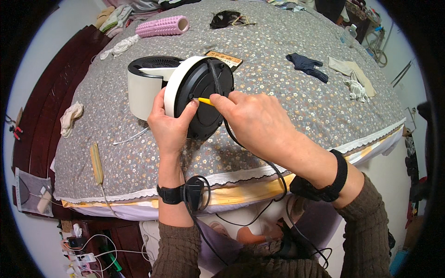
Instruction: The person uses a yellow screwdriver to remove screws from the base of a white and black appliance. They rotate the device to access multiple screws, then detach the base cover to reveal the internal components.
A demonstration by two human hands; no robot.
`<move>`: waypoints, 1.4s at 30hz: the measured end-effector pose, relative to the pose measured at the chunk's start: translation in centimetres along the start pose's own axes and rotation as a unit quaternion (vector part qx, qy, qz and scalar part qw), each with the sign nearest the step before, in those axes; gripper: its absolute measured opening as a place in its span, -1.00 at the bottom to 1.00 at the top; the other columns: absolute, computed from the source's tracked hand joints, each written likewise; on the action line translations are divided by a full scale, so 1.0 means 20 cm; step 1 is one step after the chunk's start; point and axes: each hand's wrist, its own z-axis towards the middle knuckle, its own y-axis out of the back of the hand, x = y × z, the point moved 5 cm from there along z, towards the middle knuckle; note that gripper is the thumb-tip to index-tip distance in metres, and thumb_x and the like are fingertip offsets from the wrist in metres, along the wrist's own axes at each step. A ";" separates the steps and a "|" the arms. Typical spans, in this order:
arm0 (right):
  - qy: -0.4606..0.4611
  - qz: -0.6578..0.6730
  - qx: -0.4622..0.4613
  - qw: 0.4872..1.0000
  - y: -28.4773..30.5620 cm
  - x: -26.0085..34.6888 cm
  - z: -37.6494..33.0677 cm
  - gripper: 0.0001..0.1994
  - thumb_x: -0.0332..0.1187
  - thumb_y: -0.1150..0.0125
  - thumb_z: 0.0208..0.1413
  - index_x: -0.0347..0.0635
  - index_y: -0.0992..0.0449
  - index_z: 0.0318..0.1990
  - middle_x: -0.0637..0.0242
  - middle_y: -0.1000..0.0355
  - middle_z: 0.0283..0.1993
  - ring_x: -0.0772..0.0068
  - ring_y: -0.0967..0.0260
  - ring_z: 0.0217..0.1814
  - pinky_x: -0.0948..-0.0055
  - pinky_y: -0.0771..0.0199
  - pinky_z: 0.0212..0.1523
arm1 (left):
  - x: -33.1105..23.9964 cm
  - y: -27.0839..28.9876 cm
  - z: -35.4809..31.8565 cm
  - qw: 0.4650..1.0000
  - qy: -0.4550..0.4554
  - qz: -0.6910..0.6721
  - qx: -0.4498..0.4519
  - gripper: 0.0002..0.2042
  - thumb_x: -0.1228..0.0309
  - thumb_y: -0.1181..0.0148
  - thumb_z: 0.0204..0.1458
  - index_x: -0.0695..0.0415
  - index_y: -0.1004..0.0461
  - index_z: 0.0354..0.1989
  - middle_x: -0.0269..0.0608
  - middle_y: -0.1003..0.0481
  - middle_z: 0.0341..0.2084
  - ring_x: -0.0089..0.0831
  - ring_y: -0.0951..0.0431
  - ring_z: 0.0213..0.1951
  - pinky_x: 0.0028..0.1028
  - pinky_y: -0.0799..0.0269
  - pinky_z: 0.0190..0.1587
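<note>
My left hand is closed around the rim of a round white base with a black underside, tilted up toward me. In my right hand is a small yellow screwdriver, its tip at the edge of the black underside beside my left thumb. Most of the screwdriver is hidden by my fingers. Behind the base is a white cylinder with a black slotted top; whether the two are joined I cannot tell. A black cord lies across the underside and runs down past my right hand.
All this is on a bed with a grey flowered cover. Around lie a pink foam roller, a dark card, a dark blue cloth, pale garments and a yellow paddle-shaped thing. Cables hang near my wrists.
</note>
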 end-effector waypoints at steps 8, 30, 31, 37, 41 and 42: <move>-0.005 -0.007 0.003 1.000 -0.01 0.01 0.00 -0.88 -0.42 -0.17 0.17 -0.26 -0.51 -0.19 0.08 -0.57 -0.37 -0.01 -0.65 -0.35 0.12 -0.66 -0.44 | 0.00 0.00 0.00 1.000 -0.007 0.007 -0.005 -0.45 0.39 -0.55 -0.11 0.33 -0.53 0.07 -0.14 -0.66 -0.19 -0.45 -0.64 -0.19 -0.44 -0.58 -0.09; 0.036 -0.029 0.041 0.998 -0.08 0.01 0.07 -0.72 -0.43 -0.22 0.15 -0.30 -0.55 0.01 0.18 -0.53 -0.36 0.15 -0.61 -0.42 0.22 -0.60 -0.43 | 0.01 0.01 0.00 1.000 -0.014 0.010 0.005 -0.48 0.40 -0.53 -0.09 0.31 -0.52 0.06 -0.18 -0.65 -0.19 -0.48 -0.63 -0.20 -0.45 -0.57 -0.09; 0.010 0.018 0.039 0.999 -0.08 0.00 0.09 -0.74 -0.43 -0.23 0.16 -0.31 -0.54 -0.01 0.17 -0.55 -0.35 0.18 -0.61 -0.43 0.23 -0.59 -0.43 | 0.01 0.01 0.00 1.000 -0.014 0.014 0.006 -0.48 0.40 -0.54 -0.09 0.31 -0.52 0.07 -0.18 -0.65 -0.19 -0.48 -0.63 -0.20 -0.44 -0.57 -0.09; -0.332 0.559 0.124 0.749 -0.17 -0.10 0.09 -0.86 -0.42 -0.21 0.28 -0.27 -0.53 -0.08 0.16 -0.58 -0.33 0.57 -0.32 -0.59 0.50 -0.24 -0.58 | 0.00 0.02 0.00 0.998 -0.030 0.048 -0.006 -0.47 0.37 -0.55 -0.08 0.29 -0.52 0.07 -0.16 -0.66 -0.20 -0.46 -0.64 -0.20 -0.41 -0.58 -0.09; -0.415 0.706 0.114 0.563 -0.21 -0.08 0.07 -0.88 -0.40 -0.22 0.31 -0.23 -0.56 -0.10 0.21 -0.56 -0.34 0.71 -0.06 -0.64 0.62 0.00 -0.60 | 0.02 0.03 0.00 0.997 -0.036 0.066 -0.021 -0.46 0.36 -0.56 -0.09 0.29 -0.52 0.08 -0.15 -0.66 -0.19 -0.44 -0.64 -0.20 -0.40 -0.58 -0.08; -0.402 0.693 0.124 0.585 -0.21 -0.08 0.09 -0.86 -0.44 -0.27 0.24 -0.28 -0.54 -0.11 0.22 -0.56 -0.33 0.60 -0.24 -0.57 0.53 -0.17 -0.58 | 0.02 0.03 0.00 0.997 -0.038 0.062 -0.021 -0.45 0.36 -0.56 -0.09 0.30 -0.52 0.08 -0.14 -0.66 -0.19 -0.44 -0.64 -0.20 -0.40 -0.58 -0.08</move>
